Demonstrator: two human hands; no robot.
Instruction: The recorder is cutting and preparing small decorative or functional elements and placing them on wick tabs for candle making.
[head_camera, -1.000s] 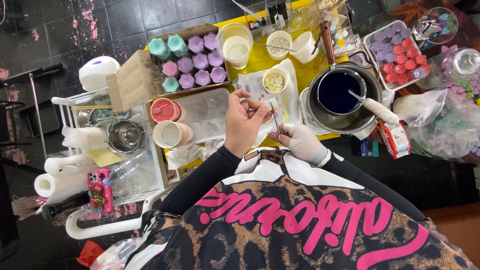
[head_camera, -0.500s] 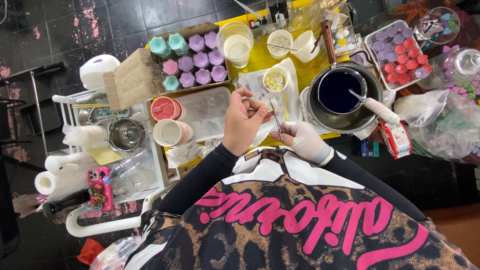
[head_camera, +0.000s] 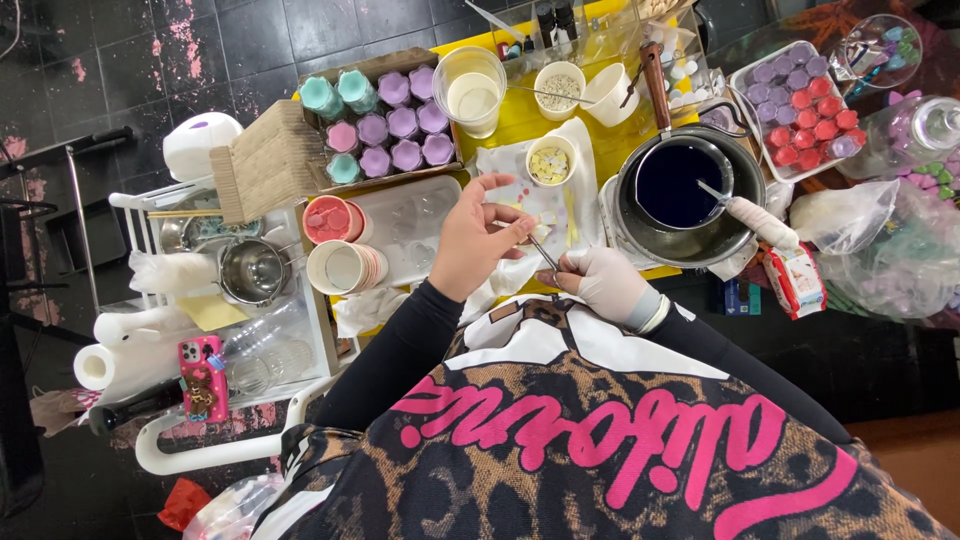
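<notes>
Tweezers (head_camera: 545, 252) sit at the middle, pinched tight in the gloved right hand (head_camera: 608, 283). Left hand (head_camera: 472, 240), at 9 o'clock from them, pinches a tiny piece at their tip. Pot (head_camera: 680, 195) of dark blue wax stands at 2 o'clock, paper cups (head_camera: 345, 266) at 9 o'clock.

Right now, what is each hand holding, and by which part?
The right hand pinches a thin tool by its lower end. The left hand pinches something small at its fingertips; what cannot be told.
</notes>
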